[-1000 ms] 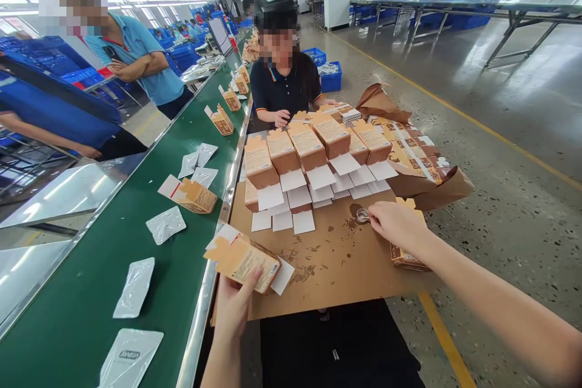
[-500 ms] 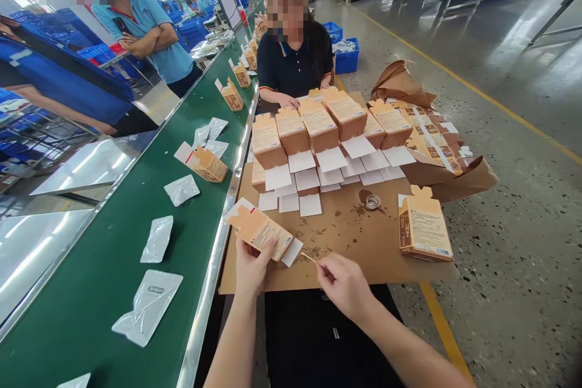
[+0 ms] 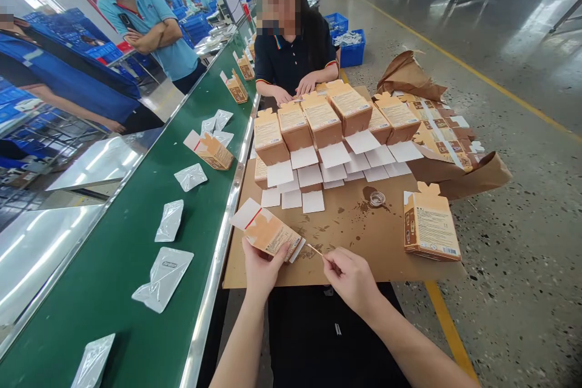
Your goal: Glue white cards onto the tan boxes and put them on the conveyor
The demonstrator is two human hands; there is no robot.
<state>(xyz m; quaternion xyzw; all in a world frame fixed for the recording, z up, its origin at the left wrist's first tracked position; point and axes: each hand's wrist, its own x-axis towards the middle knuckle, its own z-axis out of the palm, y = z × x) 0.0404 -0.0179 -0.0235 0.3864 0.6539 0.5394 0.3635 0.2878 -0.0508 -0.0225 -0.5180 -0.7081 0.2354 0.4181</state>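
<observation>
My left hand (image 3: 264,270) is closed around an orange-brown carton (image 3: 271,233), tilted over the cardboard sheet (image 3: 364,236). Its white top flap points to the upper left, and a white flap shows at its lower right end. In my right hand (image 3: 352,282) a thin cotton swab (image 3: 314,249) is pinched, its tip just right of that lower end, with a small gap between them. A small clear dish (image 3: 377,199) sits among wet spots on the cardboard. Off to the right, a similar carton (image 3: 431,224) stands by itself.
Stacked cartons (image 3: 321,118) with white flaps out fill the far side. Along my left runs a green conveyor (image 3: 122,267) carrying silver pouches (image 3: 166,279) and open cartons (image 3: 209,150). A co-worker (image 3: 295,54) sits opposite; two people stand beyond the conveyor. Brown wrapping paper (image 3: 482,179) lies right.
The carton in my left hand has turned slightly, its lower flap now seen narrower. The swab stays near that end. Pouches and cartons on the conveyor have shifted up and right in view.
</observation>
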